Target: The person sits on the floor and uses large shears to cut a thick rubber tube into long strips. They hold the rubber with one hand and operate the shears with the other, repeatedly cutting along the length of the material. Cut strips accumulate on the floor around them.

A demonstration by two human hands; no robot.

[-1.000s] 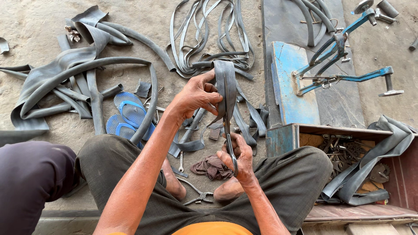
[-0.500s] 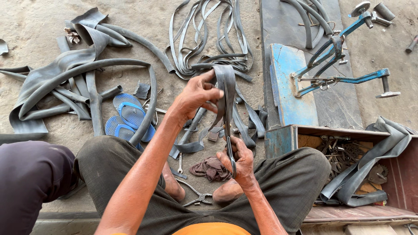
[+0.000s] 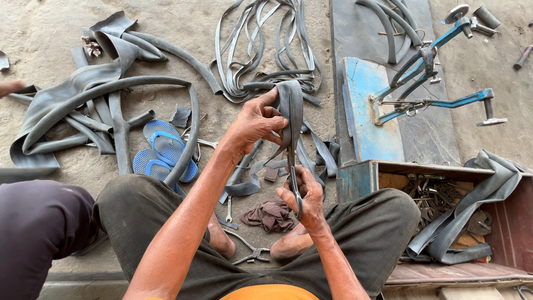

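My left hand [image 3: 256, 121] grips the folded top of a grey rubber inner-tube strip [image 3: 292, 105] held upright in front of me. Below it, my right hand [image 3: 304, 197] is closed on a pair of scissors [image 3: 292, 178] whose blades run up along the strip. The strip's lower end hangs toward the ground between my feet. My knees in dark trousers frame both hands.
Cut inner tubes [image 3: 94, 105] lie piled at left, thin rubber strips [image 3: 266, 50] ahead. Blue sandals [image 3: 164, 150], a brown rag [image 3: 271, 214], pliers [image 3: 250, 253] and a spanner [image 3: 229, 208] lie near my feet. A blue metal clamp stand [image 3: 422, 89] and open toolbox [image 3: 444, 205] sit right. Another person's leg [image 3: 39, 233] is at left.
Both hands stay on the strip and scissors; the left hand's fingers have shifted slightly on the fold. Little else has moved.
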